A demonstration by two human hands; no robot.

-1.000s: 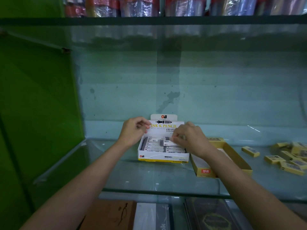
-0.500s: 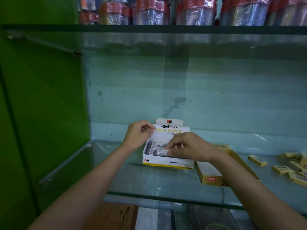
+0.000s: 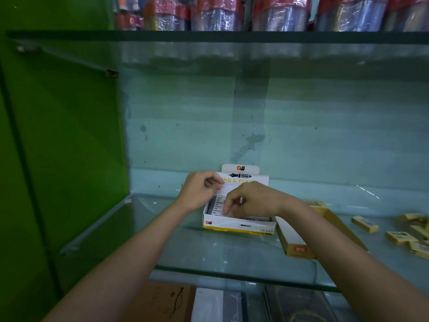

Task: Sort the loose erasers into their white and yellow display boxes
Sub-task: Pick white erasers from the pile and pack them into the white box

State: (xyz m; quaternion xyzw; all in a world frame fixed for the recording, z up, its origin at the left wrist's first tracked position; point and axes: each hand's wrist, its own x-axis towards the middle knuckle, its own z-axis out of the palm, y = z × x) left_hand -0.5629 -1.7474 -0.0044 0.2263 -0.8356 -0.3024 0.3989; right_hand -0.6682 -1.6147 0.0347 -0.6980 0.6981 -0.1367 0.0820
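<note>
Since half a second ago: right hand (image 3: 253,201) shifted further left across the white cardboard display box (image 3: 239,225), now over its left half, fingers curled down into the rows of white sleeved erasers (image 3: 219,204). Fingertips pinched at one eraser near the front left; whether actually gripped or only pressed, cannot tell. Left hand (image 3: 199,190) much as before, thumb and forefinger pinching the left edge of the box's upright printed lid flap (image 3: 241,175).

White box on the glass shelf (image 3: 220,254), directly under both hands, front wall facing the camera. Hands close together, wrists apart, knuckles nearly meeting above the box.

Open yellow cardboard display box (image 3: 299,248) just beside the white one on its right, partly hidden behind the right forearm. Loose yellow-sleeved erasers (image 3: 364,224) scattered on the shelf at far right, well apart from both hands.

Above: plastic-wrapped cylindrical packs with red bands (image 3: 278,15) on an upper glass shelf. Green panel (image 3: 58,135) at left.
</note>
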